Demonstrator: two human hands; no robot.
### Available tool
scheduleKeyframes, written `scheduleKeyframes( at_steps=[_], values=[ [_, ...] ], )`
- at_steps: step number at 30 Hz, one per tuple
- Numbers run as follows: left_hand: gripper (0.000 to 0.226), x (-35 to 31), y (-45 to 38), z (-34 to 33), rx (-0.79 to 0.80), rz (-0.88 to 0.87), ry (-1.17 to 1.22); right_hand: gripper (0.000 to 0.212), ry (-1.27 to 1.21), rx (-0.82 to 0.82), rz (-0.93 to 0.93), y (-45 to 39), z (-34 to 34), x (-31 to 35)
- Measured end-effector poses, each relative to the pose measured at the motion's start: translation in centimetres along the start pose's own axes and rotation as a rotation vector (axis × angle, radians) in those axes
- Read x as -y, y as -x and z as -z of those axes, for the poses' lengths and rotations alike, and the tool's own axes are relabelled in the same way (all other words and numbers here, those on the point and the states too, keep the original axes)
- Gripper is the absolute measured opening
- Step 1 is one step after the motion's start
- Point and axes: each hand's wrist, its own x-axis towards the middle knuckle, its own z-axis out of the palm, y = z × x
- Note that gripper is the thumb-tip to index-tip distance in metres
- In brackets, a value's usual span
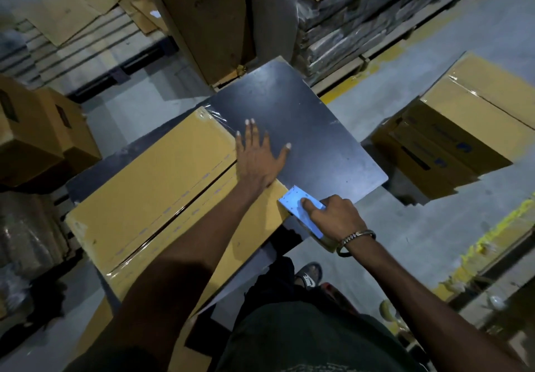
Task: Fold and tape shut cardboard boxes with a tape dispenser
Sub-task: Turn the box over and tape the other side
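Right hand (pixel 333 215) grips tape dispenser (pixel 301 209); left hand (pixel 257 157) flat, spread, box (pixel 150 186) edge

Bare dark table (pixel 307 128) lies open right of the taped cardboard box (pixel 150 186). A tall carton (pixel 208 24) blocks the far edge; 1 stacked box pile (pixel 451 140) stands well apart, right.
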Motion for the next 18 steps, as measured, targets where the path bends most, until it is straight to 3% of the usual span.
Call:
scheduleKeyframes(
  at_steps=[8, 18],
  values=[
    [0.075, -1.8, 2.2, -1.7, -0.083, 0.007, -0.017, 0.064, -0.011, 0.002, 0.004, 0.8, -0.1, -2.1],
    [0.08, -1.8, 1.8, -2.8, -0.053, 0.021, -0.094, 0.062, -0.017, -0.011, -0.001, 2.6, 0.1, -6.3]
  ],
)
